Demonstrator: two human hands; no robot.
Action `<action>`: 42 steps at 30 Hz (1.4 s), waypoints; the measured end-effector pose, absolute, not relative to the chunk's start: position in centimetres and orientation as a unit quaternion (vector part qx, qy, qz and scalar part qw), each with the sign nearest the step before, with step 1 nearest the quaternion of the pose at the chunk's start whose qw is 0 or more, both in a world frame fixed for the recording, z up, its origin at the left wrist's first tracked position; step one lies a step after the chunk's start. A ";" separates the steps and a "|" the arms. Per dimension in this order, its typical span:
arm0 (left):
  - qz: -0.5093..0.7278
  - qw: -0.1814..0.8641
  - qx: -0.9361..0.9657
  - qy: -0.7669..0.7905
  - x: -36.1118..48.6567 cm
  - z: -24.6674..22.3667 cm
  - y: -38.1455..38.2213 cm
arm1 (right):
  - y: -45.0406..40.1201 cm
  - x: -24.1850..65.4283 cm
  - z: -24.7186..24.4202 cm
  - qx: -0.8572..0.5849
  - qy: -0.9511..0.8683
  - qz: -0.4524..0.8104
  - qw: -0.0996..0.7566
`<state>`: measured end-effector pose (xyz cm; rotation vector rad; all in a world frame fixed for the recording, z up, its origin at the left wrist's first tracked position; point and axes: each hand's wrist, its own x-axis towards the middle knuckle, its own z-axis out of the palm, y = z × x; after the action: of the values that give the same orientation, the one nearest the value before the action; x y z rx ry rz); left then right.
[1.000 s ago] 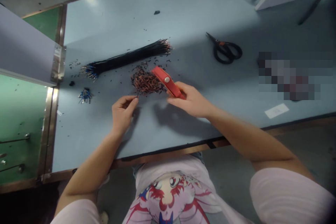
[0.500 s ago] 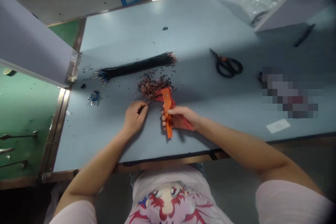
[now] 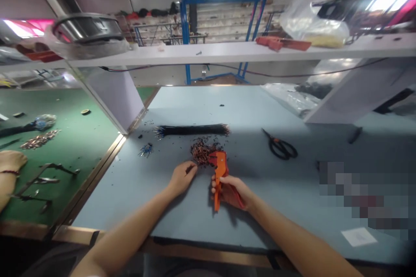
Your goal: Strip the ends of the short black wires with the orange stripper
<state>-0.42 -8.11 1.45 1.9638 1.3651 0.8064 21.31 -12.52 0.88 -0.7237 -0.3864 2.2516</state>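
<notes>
My right hand (image 3: 239,189) is wrapped round the handles of an orange-red wire stripper (image 3: 221,165), whose head points up and left over the table. My left hand (image 3: 182,177) lies just left of the tool's jaws, thumb and fingertips pinched together; a thin black wire showed between them and the jaws a moment ago and is hard to make out now. Behind the jaws is a heap of copper-coloured and black wire scraps (image 3: 202,149). Beyond it lies a long bundle of black wires (image 3: 191,130), and a small bunch of blue-tipped wires (image 3: 146,150) sits to the left.
Black-handled scissors (image 3: 280,146) lie on the blue-grey table (image 3: 273,207), with a white paper piece (image 3: 359,237) at right. A shelf (image 3: 227,55) spans the back. On the green table at left rests another person's hand (image 3: 12,161).
The head view has tilted up, bringing the shelf and the room behind into sight. Both hands stay near the scrap heap, the right still gripping the wire stripper.
</notes>
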 end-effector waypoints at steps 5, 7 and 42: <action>0.325 0.320 0.727 0.514 -0.3 1.2 -8.2 | -12.4 21.2 0.6 -0.282 -0.171 0.871 0.363; 0.330 0.319 0.726 0.513 -0.3 1.1 -8.1 | -12.2 21.2 0.6 -0.284 -0.182 0.871 0.357; 0.266 0.112 0.777 0.559 0.1 0.5 -9.6 | -11.3 20.3 -0.1 -0.308 -0.277 0.850 0.326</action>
<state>0.13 -9.56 0.47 2.2821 1.6404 0.7815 20.26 -11.35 -0.15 -0.8061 -0.7249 2.2276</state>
